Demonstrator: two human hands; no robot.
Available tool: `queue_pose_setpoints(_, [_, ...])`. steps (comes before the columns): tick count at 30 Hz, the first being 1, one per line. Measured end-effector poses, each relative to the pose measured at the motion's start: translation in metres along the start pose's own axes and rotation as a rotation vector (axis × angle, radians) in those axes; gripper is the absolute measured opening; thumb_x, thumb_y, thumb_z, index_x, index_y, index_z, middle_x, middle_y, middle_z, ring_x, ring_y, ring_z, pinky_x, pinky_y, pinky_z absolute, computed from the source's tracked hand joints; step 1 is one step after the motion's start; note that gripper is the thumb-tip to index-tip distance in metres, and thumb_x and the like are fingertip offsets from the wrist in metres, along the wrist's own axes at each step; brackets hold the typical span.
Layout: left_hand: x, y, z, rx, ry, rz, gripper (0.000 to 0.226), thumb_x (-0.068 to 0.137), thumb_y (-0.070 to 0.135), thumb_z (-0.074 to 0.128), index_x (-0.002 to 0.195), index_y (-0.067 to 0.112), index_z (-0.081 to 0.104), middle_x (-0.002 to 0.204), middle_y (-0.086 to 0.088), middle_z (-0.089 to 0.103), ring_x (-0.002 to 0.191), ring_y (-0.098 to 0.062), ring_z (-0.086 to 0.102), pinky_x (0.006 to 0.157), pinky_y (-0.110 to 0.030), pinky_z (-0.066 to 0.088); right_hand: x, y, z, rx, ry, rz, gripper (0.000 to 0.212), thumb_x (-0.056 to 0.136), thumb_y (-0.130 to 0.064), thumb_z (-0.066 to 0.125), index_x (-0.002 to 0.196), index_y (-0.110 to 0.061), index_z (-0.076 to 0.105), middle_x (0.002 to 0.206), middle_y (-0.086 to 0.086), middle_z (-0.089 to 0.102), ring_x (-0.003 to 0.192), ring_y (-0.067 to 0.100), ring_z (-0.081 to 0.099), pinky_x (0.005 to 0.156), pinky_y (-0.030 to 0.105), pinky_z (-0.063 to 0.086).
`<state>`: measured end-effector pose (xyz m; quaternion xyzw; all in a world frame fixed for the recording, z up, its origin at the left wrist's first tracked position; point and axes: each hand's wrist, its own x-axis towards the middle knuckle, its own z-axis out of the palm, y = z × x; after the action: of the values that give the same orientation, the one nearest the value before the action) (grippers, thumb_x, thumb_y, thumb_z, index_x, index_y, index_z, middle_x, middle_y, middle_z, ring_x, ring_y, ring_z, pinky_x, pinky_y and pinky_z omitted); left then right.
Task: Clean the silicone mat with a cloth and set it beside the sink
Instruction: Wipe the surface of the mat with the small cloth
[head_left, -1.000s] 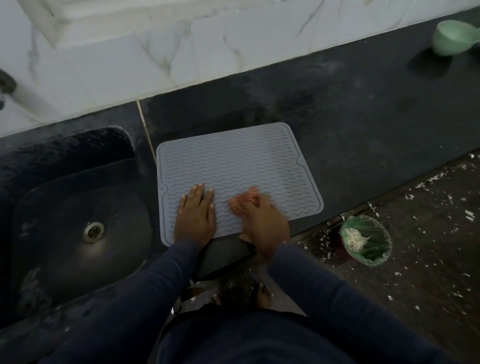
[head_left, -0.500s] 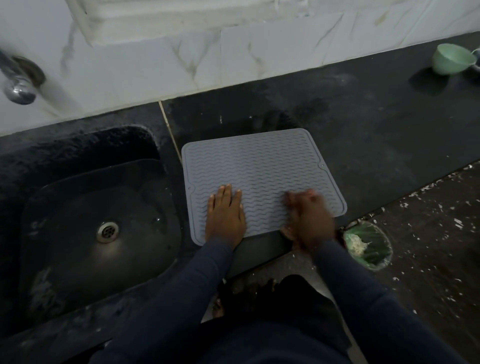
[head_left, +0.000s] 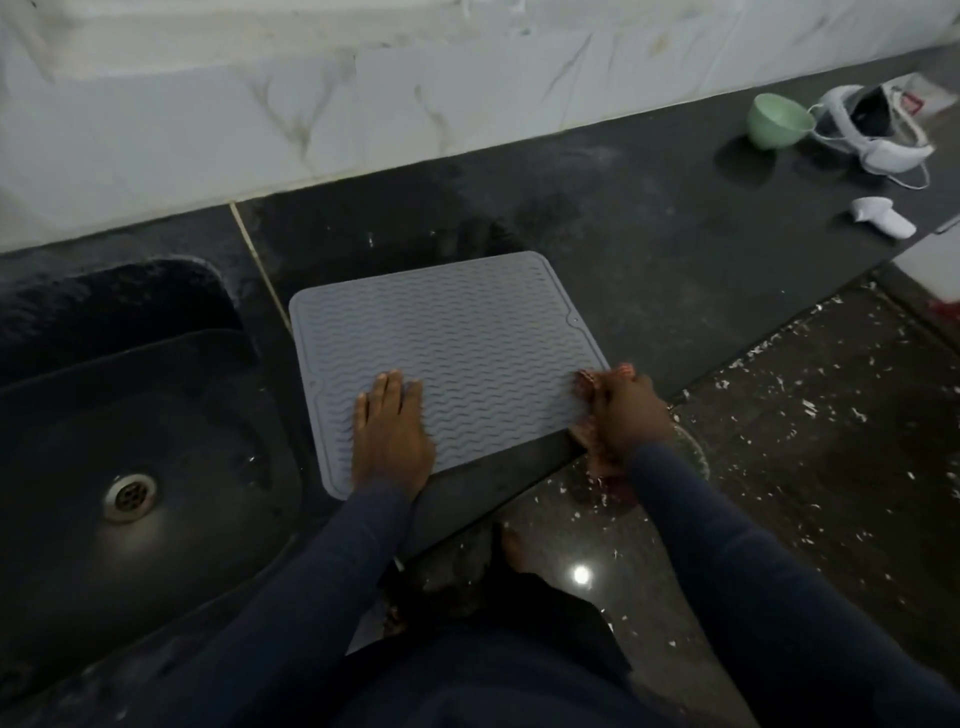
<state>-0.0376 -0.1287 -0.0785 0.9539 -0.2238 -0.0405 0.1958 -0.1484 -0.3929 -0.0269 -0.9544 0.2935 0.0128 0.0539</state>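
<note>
A grey silicone mat (head_left: 457, 332) with a wavy ribbed surface lies flat on the dark countertop, just right of the black sink (head_left: 130, 431). My left hand (head_left: 392, 434) presses flat on the mat's near left part, fingers straight. My right hand (head_left: 621, 410) grips a bunched pink cloth (head_left: 589, 382) at the mat's near right corner, by the counter's front edge. Most of the cloth is hidden under the hand.
A mint green cup (head_left: 776, 120), a white headset (head_left: 872, 130) and a white controller (head_left: 883, 217) lie on the counter (head_left: 675, 244) at far right. A green-lined bin (head_left: 693, 452) stands on the littered floor below my right arm. A marble-tiled wall runs behind.
My right hand has swept the cloth rightward across the mat's near edge, from the middle to the right corner. My left hand has stayed pressed on the mat.
</note>
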Motion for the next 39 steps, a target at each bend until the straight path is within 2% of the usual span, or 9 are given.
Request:
queue_pose_setpoints(3, [0.002, 0.002, 0.0, 0.004, 0.051, -0.001, 0.048, 0.093, 0.022, 0.038, 0.139, 0.011, 0.045, 0.15, -0.016, 0.036, 0.141, -0.03, 0.028, 0.116, -0.048, 0.013, -0.033, -0.065, 0.008, 0.13, -0.008, -0.211, 0.037, 0.097, -0.054, 0.042, 0.12, -0.032, 0.061, 0.118, 0.003, 0.053, 0.102, 0.026, 0.058, 0.083, 0.025, 0.041])
queue_pose_setpoints(8, [0.0, 0.001, 0.003, 0.022, 0.066, 0.001, 0.052, 0.093, 0.035, 0.035, 0.138, 0.012, 0.046, 0.149, -0.014, 0.038, 0.14, -0.029, 0.03, 0.115, -0.047, 0.013, -0.074, -0.095, 0.009, 0.16, -0.181, -0.433, 0.045, 0.086, -0.036, 0.062, 0.129, -0.04, 0.053, 0.128, 0.002, 0.046, 0.101, 0.026, 0.058, 0.088, 0.037, 0.049])
queue_pose_setpoints(11, [0.0, 0.0, 0.004, 0.023, 0.056, -0.001, 0.049, 0.097, 0.033, 0.038, 0.141, 0.013, 0.043, 0.151, -0.013, 0.034, 0.142, -0.027, 0.026, 0.116, -0.045, 0.01, -0.042, -0.023, -0.004, -0.017, -0.037, -0.342, 0.031, 0.088, -0.038, 0.059, 0.119, -0.038, 0.059, 0.12, -0.008, 0.054, 0.091, 0.007, 0.058, 0.077, 0.029, 0.052])
queue_pose_setpoints(16, [-0.001, 0.002, 0.0, 0.01, 0.065, -0.001, 0.05, 0.098, 0.035, 0.032, 0.142, 0.013, 0.04, 0.153, -0.012, 0.031, 0.143, -0.025, 0.022, 0.117, -0.043, 0.006, 0.008, 0.022, -0.026, -0.049, -0.124, 0.097, 0.03, 0.088, -0.034, 0.056, 0.113, -0.02, 0.066, 0.111, 0.015, 0.066, 0.098, 0.036, 0.063, 0.084, 0.037, 0.05])
queue_pose_setpoints(20, [-0.001, 0.002, 0.001, -0.005, 0.068, -0.013, 0.048, 0.099, 0.033, 0.034, 0.142, 0.013, 0.04, 0.153, -0.013, 0.031, 0.143, -0.026, 0.022, 0.117, -0.043, 0.006, -0.028, -0.077, -0.028, 0.019, -0.153, -0.178, 0.029, 0.092, -0.046, 0.053, 0.103, -0.021, 0.064, 0.1, 0.003, 0.061, 0.086, 0.022, 0.063, 0.065, 0.026, 0.047])
queue_pose_setpoints(25, [-0.002, 0.002, 0.001, -0.002, 0.065, -0.013, 0.051, 0.096, 0.033, 0.031, 0.141, 0.012, 0.042, 0.152, -0.014, 0.033, 0.142, -0.028, 0.024, 0.116, -0.045, 0.009, -0.056, -0.105, 0.003, 0.193, -0.286, -0.322, 0.047, 0.088, -0.04, 0.054, 0.13, -0.021, 0.052, 0.122, 0.006, 0.054, 0.104, 0.031, 0.06, 0.096, 0.043, 0.047])
queue_pose_setpoints(33, [-0.001, 0.003, 0.001, 0.012, 0.058, -0.016, 0.056, 0.094, 0.037, 0.024, 0.143, 0.014, 0.039, 0.153, -0.011, 0.03, 0.143, -0.025, 0.022, 0.117, -0.043, 0.007, 0.006, 0.005, -0.027, 0.016, -0.142, 0.154, 0.032, 0.092, -0.03, 0.045, 0.12, -0.024, 0.058, 0.116, 0.014, 0.061, 0.102, 0.038, 0.061, 0.086, 0.041, 0.048])
queue_pose_setpoints(36, [-0.001, 0.003, 0.002, 0.005, 0.058, -0.023, 0.056, 0.094, 0.036, 0.025, 0.142, 0.014, 0.04, 0.153, -0.011, 0.031, 0.143, -0.025, 0.022, 0.117, -0.043, 0.007, -0.022, -0.058, -0.021, 0.176, -0.116, -0.104, 0.027, 0.093, -0.044, 0.049, 0.109, -0.028, 0.063, 0.107, 0.002, 0.063, 0.1, 0.025, 0.062, 0.084, 0.032, 0.048])
queue_pose_setpoints(39, [-0.001, 0.003, 0.001, 0.0, 0.058, -0.024, 0.055, 0.093, 0.036, 0.026, 0.141, 0.014, 0.041, 0.152, -0.012, 0.032, 0.142, -0.026, 0.023, 0.117, -0.044, 0.009, -0.067, -0.118, -0.001, 0.212, -0.277, -0.435, 0.036, 0.092, -0.04, 0.053, 0.127, -0.033, 0.055, 0.128, 0.004, 0.051, 0.107, 0.027, 0.057, 0.089, 0.032, 0.046])
